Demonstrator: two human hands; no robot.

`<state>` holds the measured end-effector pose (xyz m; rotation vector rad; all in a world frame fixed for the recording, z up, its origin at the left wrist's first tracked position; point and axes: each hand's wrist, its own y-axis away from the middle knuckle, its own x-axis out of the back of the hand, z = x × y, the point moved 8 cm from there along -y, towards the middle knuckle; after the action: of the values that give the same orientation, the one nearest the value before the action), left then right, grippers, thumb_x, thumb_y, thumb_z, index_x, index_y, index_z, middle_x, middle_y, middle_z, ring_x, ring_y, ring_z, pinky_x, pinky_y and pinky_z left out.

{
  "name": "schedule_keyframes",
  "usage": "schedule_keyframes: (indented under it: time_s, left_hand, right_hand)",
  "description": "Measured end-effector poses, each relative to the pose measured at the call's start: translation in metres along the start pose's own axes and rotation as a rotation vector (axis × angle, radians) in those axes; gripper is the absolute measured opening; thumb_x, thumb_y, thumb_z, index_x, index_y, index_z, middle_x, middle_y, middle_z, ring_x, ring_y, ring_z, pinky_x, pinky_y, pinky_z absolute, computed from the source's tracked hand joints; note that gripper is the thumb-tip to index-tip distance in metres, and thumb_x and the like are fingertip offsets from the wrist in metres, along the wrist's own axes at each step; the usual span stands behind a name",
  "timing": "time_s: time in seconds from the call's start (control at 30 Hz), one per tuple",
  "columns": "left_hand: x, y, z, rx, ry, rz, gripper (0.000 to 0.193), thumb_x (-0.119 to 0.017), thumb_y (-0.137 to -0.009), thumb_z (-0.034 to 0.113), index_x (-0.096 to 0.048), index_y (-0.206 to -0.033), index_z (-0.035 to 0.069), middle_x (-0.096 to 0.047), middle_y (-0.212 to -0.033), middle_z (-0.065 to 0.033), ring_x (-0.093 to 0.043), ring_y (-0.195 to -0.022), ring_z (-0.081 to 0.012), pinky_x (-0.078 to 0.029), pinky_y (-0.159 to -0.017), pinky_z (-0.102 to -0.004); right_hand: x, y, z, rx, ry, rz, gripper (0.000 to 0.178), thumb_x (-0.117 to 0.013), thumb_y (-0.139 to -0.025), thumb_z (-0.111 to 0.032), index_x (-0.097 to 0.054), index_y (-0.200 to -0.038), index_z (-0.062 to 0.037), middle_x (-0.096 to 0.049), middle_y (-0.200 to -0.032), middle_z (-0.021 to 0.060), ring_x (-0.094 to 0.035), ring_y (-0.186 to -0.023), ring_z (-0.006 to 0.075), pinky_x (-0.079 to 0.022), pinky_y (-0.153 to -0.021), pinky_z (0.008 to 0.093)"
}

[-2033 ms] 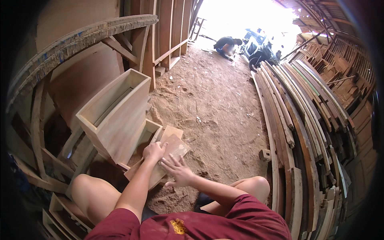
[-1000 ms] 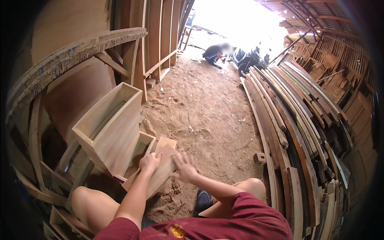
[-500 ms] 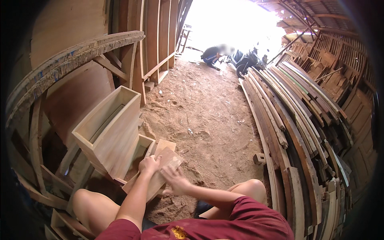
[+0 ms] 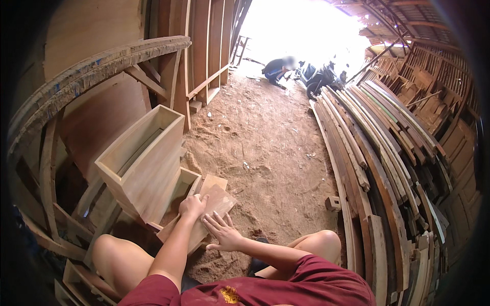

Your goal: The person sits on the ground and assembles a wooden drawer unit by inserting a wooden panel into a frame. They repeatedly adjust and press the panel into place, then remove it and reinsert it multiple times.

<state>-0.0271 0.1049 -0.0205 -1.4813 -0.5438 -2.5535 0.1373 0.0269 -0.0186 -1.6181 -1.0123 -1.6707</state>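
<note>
A flat wooden board [image 4: 220, 198] lies slantwise in front of me, over another pale piece of wood [image 4: 215, 181]. My left hand [image 4: 192, 207] is closed on the board's left side, fingers curled and thumb along the top. Fingers spread, my right hand [image 4: 223, 233] rests flat against the board's near right edge. Just left of the boards stands a long open wooden box [image 4: 148, 158], tilted, with a second shallow wooden box [image 4: 190, 182] beneath and beside it.
Sandy ground [image 4: 265, 137] stretches ahead. Long stacked planks [image 4: 367, 168] line the right side, with a small hollow block [image 4: 333, 204] beside them. A wooden trestle [image 4: 102, 61] stands at left. Far off, a person [image 4: 278, 69] crouches near a motorbike [image 4: 319, 79].
My right hand has shifted slightly along the board's edge, its fingers spreading wider. The left hand keeps its hold. The whole view has moved a little.
</note>
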Motion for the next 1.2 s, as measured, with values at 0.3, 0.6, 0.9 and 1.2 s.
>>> schedule_keyframes:
  time_s: [0.3, 0.6, 0.9, 1.2]
  left_hand:
    - [0.000, 0.001, 0.003, -0.003, 0.000, 0.024, 0.060, -0.045, -0.102, 0.063, -0.071, -0.124, 0.014, -0.073, -0.122, -0.0186, -0.071, -0.114, -0.0356, -0.056, -0.095, -0.0506]
    - [0.002, 0.004, 0.010, -0.013, -0.011, 0.001, 0.062, -0.044, -0.102, 0.065, -0.071, -0.126, 0.014, -0.073, -0.121, -0.0182, -0.070, -0.114, -0.0350, -0.057, -0.094, -0.0498]
    - [0.002, 0.001, 0.003, -0.003, 0.005, -0.009, 0.063, -0.043, -0.102, 0.065, -0.071, -0.124, 0.014, -0.074, -0.120, -0.0184, -0.071, -0.113, -0.0353, -0.057, -0.094, -0.0502]
    - [-0.002, 0.001, 0.010, -0.001, 0.006, 0.007, 0.061, -0.045, -0.102, 0.064, -0.072, -0.124, 0.014, -0.074, -0.118, -0.0187, -0.071, -0.113, -0.0358, -0.057, -0.094, -0.0496]
  right_hand:
    - [0.016, -0.004, 0.071, -0.323, -0.127, -0.041, 0.103, -0.043, -0.094, -0.079, -0.010, -0.168, -0.0147, -0.014, -0.174, 0.0121, -0.002, -0.160, 0.0416, 0.002, -0.125, 0.0663]
    - [0.005, -0.014, 0.068, -0.187, -0.091, -0.056, 0.104, -0.044, -0.093, -0.079, -0.014, -0.167, -0.0127, -0.015, -0.174, 0.0122, -0.003, -0.160, 0.0407, -0.001, -0.125, 0.0655]
    - [0.004, -0.001, -0.010, 0.006, 0.009, -0.084, 0.107, -0.040, -0.092, -0.084, -0.009, -0.168, -0.0155, -0.013, -0.175, 0.0099, -0.002, -0.160, 0.0405, 0.003, -0.125, 0.0645]
    - [0.006, -0.005, 0.070, -0.305, -0.055, 0.006, 0.101, -0.040, -0.094, -0.080, -0.013, -0.168, -0.0163, -0.016, -0.174, 0.0098, -0.005, -0.160, 0.0408, 0.001, -0.125, 0.0664]
